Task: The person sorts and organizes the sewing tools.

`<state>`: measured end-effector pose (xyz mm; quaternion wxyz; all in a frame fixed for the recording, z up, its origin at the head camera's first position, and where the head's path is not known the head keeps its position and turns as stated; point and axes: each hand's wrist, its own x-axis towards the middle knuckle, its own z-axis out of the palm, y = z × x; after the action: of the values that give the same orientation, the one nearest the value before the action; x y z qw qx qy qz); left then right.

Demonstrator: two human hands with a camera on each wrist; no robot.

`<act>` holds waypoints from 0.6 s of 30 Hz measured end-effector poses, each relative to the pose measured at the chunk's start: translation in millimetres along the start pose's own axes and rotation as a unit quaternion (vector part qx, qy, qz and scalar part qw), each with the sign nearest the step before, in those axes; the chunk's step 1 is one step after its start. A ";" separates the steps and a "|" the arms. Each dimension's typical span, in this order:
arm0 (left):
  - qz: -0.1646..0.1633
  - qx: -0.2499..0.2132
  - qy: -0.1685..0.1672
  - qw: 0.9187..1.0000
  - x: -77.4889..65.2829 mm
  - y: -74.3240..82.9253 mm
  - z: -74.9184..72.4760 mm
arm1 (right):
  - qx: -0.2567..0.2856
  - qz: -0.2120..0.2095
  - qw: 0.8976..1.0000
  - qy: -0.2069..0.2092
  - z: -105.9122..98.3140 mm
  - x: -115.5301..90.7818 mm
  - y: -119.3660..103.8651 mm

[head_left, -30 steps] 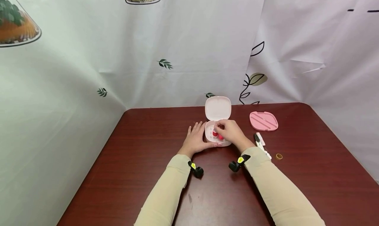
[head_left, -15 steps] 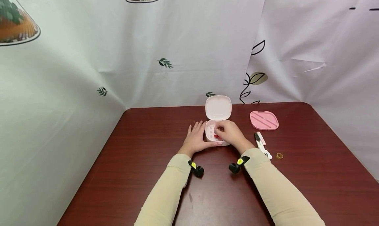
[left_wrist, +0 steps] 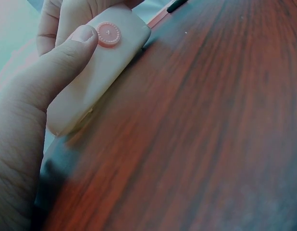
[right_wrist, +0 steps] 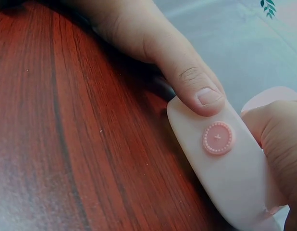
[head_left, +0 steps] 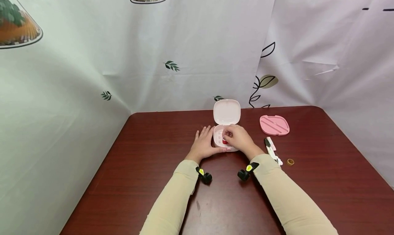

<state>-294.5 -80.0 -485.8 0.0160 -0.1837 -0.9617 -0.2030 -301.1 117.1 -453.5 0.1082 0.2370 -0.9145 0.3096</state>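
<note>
By the left hand (head_left: 202, 145), fingers laid straight, the open pink sewing box (head_left: 219, 135) was braced on the tabletop (head_left: 147, 149); inside, the red thread spool (head_left: 225, 142) was pinched by the right hand (head_left: 239, 136). Seating it was apparently the step; a steady press seemed needed next. No writing could be read.

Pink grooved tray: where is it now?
In the head view, the pink grooved tray lies on the table near its far edge, right of the raised pale lid and just beyond the black-and-white tool.
</note>
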 end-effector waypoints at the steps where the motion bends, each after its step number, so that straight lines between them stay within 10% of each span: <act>1: 0.000 0.000 0.000 1.000 0.0 -0.1 0.1 | 0.004 0.001 1.000 0.002 -0.7 -0.2 0.0; 18: -0.006 -0.010 -0.003 1.000 0.4 1.1 -0.6 | -0.020 0.092 0.993 0.075 -80.1 9.6 56.3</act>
<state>-294.5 -79.2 -484.8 0.0099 -0.1787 -0.9608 -0.2119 -333.5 202.2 -416.4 0.1522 0.1257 -0.9277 0.3167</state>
